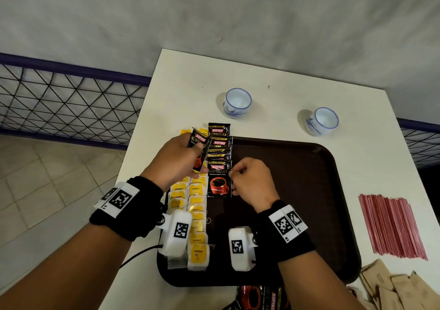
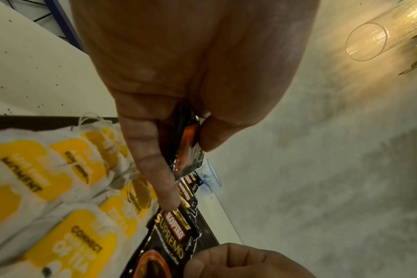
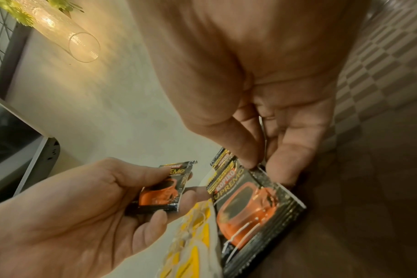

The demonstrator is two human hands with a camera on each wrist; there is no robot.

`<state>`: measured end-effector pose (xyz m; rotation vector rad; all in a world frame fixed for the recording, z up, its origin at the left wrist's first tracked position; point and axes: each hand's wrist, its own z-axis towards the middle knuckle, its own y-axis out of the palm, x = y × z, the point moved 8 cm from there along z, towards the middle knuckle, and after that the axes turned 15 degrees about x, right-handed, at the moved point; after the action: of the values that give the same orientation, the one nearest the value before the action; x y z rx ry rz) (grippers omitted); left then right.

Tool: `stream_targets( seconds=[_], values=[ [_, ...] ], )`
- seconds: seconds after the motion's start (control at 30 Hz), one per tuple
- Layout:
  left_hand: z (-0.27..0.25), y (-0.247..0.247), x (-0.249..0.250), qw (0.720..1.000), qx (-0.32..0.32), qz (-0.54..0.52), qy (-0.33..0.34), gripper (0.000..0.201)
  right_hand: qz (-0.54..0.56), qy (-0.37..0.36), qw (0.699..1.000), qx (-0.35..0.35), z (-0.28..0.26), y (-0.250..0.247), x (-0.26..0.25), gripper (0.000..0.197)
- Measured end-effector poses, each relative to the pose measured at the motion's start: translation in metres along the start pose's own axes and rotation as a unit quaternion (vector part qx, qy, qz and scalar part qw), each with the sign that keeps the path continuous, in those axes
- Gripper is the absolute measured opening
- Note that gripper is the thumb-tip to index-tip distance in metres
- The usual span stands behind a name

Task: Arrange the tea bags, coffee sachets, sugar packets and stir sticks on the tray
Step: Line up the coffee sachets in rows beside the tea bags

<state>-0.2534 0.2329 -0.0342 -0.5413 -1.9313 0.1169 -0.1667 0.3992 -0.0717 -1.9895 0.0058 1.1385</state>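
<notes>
The white rectangular tabletop (image 1: 185,83) carries a dark brown plastic tray with rounded corners (image 1: 309,190). Two columns of white paper tea bags with yellow tags (image 1: 197,205) overlap along the tray's left side; their exact count cannot be told. Just beside them lies one column of black foil coffee sachets (image 1: 219,179), at least four visible, shingled, the farthest overhanging the tray's far rim. Off the tray, to the right, lie a flat bundle of thin red stir sticks (image 1: 392,226) and a loose pile of brown paper sugar packets (image 1: 400,288); neither can be counted. Two white-and-blue ceramic cups (image 1: 237,102) stand beyond the tray.

The left hand (image 1: 181,159) grips a spare black coffee sachet (image 1: 198,150) between thumb and curled fingers. The right hand (image 1: 252,179) pinches the right edge of the nearest sachet in the column.

Judgement: sachets are light, thin, slick and flexible; take hold at the crimped edge. Tea bags are soft and their strings tangle.
</notes>
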Motion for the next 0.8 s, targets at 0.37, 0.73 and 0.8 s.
stream_targets(
  seconds=[0.37,0.73,0.8],
  values=[
    [-0.031,-0.006,-0.022,0.972,-0.04,-0.212,-0.092,0.032,0.028,-0.034,0.999,0.016,0.0,-0.016,-0.008,0.016],
    [-0.063,0.007,-0.038,0.995,-0.019,-0.089,0.031,0.025,0.285,-0.033,0.951,-0.117,-0.032,-0.018,-0.037,0.012],
    [-0.066,0.006,-0.039,0.995,-0.021,-0.087,0.034,0.026,0.283,-0.05,0.953,-0.098,-0.033,-0.021,-0.038,0.011]
  ],
)
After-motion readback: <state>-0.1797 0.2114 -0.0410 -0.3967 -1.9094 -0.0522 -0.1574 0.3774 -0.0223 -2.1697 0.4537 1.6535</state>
